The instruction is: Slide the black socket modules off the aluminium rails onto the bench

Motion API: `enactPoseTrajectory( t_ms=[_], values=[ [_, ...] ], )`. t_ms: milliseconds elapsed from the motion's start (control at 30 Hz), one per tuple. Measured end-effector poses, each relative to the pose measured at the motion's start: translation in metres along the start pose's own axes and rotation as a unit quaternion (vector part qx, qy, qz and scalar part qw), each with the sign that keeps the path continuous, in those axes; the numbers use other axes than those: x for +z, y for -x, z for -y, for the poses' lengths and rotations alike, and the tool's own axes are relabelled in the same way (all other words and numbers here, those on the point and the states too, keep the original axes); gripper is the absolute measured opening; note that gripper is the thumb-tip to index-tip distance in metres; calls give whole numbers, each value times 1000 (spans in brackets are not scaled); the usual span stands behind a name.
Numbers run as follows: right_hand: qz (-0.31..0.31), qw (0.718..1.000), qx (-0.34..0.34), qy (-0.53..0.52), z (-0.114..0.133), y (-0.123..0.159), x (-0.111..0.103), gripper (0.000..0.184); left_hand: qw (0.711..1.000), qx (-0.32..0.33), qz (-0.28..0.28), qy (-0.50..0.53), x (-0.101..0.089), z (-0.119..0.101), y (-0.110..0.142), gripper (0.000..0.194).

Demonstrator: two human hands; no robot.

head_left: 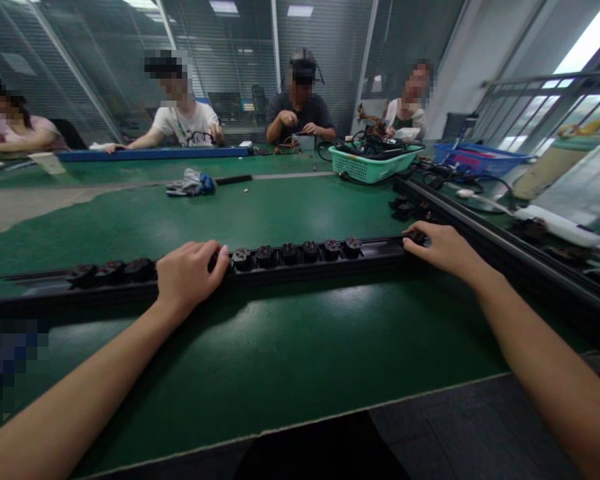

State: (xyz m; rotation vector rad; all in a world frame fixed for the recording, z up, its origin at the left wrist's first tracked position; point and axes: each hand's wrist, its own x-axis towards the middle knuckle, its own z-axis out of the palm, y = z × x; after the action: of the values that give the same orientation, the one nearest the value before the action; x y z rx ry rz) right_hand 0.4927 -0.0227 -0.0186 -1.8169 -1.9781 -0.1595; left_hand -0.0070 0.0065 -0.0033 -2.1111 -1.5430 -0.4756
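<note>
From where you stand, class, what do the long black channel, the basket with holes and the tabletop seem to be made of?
Black channel: probably painted metal or plastic; dark, straight edges.
Green basket: likely moulded plastic, with its regular holes.
Green tabletop: smooth, semi-gloss sheet, perhaps rubber or vinyl, showing soft reflections.

green tabletop (290, 347) | glass partition (235, 67) | bright window (587, 40) | dark floor (450, 427)

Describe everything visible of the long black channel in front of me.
The long black channel lies across the green table, open side up. It is straight and faintly glossy; plastic or metal, I cannot tell. Round black parts sit in a row inside. The left hand rests over it; the right hand is by its right end.
</note>
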Motion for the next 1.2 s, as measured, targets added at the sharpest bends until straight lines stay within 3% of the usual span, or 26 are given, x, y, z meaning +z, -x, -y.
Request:
enactPoseTrajectory(
  t_ms=[100, 233, 433, 700, 1200],
  values=[
    [3, 1000, 14, 13, -1, -1, -1, 35, 1000, -2, -3, 2, 1, 0, -1, 49],
    [-29, 999, -22, 28, -7, -2, 1, 34, 1000, -9, -2, 7, 1, 0, -2, 50],
    [-71, 994, -13, 80, -10, -1, 6, 37, 1000, -9, -4, 10, 2, 0, -1, 51],
    [-20, 995, 29, 89, -4, -2, 1, 40, 1000, -11, -1, 16, 3, 1, -1, 51],
    [3, 995, 65, 75, -4, -3, 3, 42, 1000, -8, -8, 8, 5, 2, -1, 51]
  ],
)
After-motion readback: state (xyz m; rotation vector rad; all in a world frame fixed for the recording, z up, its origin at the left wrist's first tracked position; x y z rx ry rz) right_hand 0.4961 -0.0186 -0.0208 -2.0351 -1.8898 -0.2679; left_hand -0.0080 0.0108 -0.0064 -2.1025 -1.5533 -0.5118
